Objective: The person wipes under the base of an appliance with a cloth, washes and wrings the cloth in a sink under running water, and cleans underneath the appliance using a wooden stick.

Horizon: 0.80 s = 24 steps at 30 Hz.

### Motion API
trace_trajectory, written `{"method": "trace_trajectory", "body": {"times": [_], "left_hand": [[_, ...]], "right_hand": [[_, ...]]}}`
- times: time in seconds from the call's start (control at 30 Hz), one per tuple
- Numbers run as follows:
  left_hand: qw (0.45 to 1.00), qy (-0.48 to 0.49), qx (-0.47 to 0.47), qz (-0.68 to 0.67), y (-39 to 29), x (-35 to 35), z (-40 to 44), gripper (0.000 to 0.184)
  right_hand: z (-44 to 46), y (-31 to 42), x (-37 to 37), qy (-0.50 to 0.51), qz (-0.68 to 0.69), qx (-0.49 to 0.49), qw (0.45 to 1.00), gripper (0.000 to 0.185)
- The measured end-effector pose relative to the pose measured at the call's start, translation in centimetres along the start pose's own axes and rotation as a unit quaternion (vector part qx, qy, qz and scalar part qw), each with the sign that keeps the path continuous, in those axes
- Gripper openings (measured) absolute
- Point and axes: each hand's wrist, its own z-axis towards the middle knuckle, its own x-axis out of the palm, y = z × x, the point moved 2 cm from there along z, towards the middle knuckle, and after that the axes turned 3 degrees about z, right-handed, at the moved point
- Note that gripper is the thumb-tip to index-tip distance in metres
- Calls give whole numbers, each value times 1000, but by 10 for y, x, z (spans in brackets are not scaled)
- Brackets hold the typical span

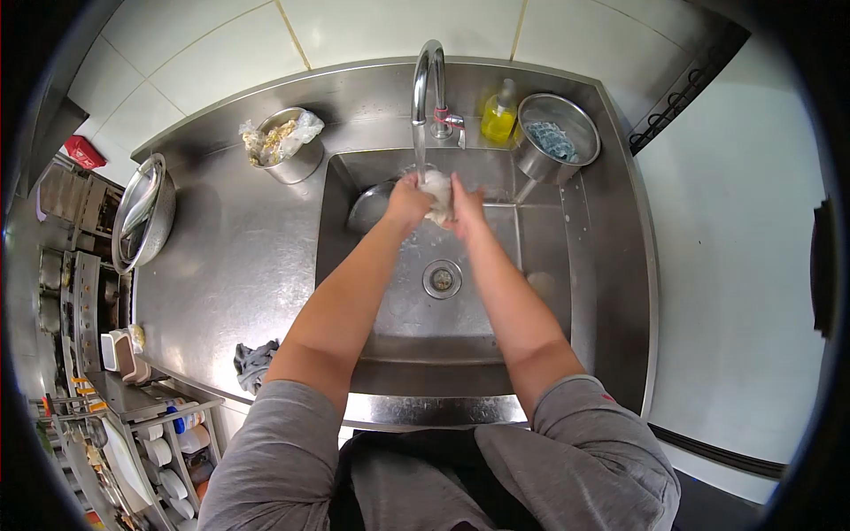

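Observation:
Water runs from the chrome faucet (428, 84) onto a soft-looking, whitish wad (438, 196) whose exact kind I cannot make out. My left hand (408, 203) grips the wad from the left. On its other side, my right hand (468, 209) presses against it, slightly blurred. Both hands are above the steel sink (390, 292), beyond the drain (442, 279). A round metal bowl or lid (367, 209) lies in the sink's far left corner, partly hidden by my left wrist.
On the left counter (230, 230) stand a metal pot (297, 164) with scraps and plastic, and a large metal bowl (144, 217). A dark cloth (255, 365) lies near the front edge. A yellow soap bottle (498, 115) and a pot with blue-green mesh (551, 140) stand back right.

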Motion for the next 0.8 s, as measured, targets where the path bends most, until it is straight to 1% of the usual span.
{"method": "trace_trajectory", "body": {"times": [0.03, 0.07, 0.1, 0.17, 0.2, 0.23, 0.27, 0.3, 0.33, 0.37, 0.4, 0.43, 0.47, 0.5, 0.53, 0.57, 0.63, 0.67, 0.7, 0.73, 0.77, 0.8], "left_hand": [[997, 54, -18, -47, -7, 5, -6, 43], [989, 98, 4, -112, -10, 7, -14, 42], [989, 98, 1, -110, -7, 3, -17, 42], [984, 138, -2, -112, 2, -13, -23, 45], [985, 141, 24, -100, -1, -24, -33, 46], [985, 140, 22, -97, 11, -39, -38, 46], [995, 70, 40, 62, 24, -56, -42, 47], [974, -1, 57, 219, 32, -66, -47, 50], [973, 1, 57, 223, 36, -66, -55, 50], [997, 62, -50, 21, 44, -64, -64, 52], [963, 119, -155, -184, 49, -61, -69, 57], [963, 118, -155, -186, 39, -58, -66, 57], [915, 125, -217, -316, 28, -51, -59, 62], [845, 130, -273, -441, 19, -43, -52, 68], [849, 138, -235, -454, 14, -38, -42, 64], [845, 139, -233, -460, 16, -33, -29, 64], [821, 197, -256, -470, 37, -21, 2, 48], [788, 246, -256, -502, 46, -18, 15, 34], [786, 243, -253, -509, 44, -13, 13, 34], [854, 129, -226, -451, 38, -6, 11, 28], [903, 11, -195, -382, 30, -3, 8, 23], [909, -33, -153, -385, 20, -2, -1, 17]], "right_hand": [[15, -27, 0, 108, 13, 117, 987, 46], [22, -45, 1, 213, 26, 231, 949, 51], [21, -51, 4, 214, 28, 234, 948, 51], [14, -65, 21, 290, 201, 271, 896, 67], [23, -79, 26, 278, 221, 238, 904, 54], [27, -85, 36, 278, 224, 241, 903, 54], [34, -88, 45, 256, 208, 193, 924, 47], [36, -90, 52, 232, 191, 145, 943, 41], [5, -61, 51, 202, 194, 67, 958, 34], [8, -64, 53, 200, 196, 68, 958, 34], [17, -69, 55, 194, 67, -40, 978, 32], [12, -61, 58, 183, -65, -148, 970, 31], [1, -56, 57, 137, -109, -296, 939, 30], [-15, -48, 52, 137, -112, -297, 938, 30], [-30, -42, 48, 143, -162, -316, 924, 29], [-41, -38, 44, 149, -212, -333, 907, 28], [-51, -35, 37, 172, -241, -343, 891, 27], [-55, -32, 33, 157, -224, -306, 912, 25], [-56, -32, 31, 142, -204, -268, 931, 24], [-41, -38, 29, 123, -205, -251, 938, 23], [-29, -44, 25, 126, -209, -252, 937, 23], [-25, -44, 21, 117, -92, -162, 976, 24]]}}
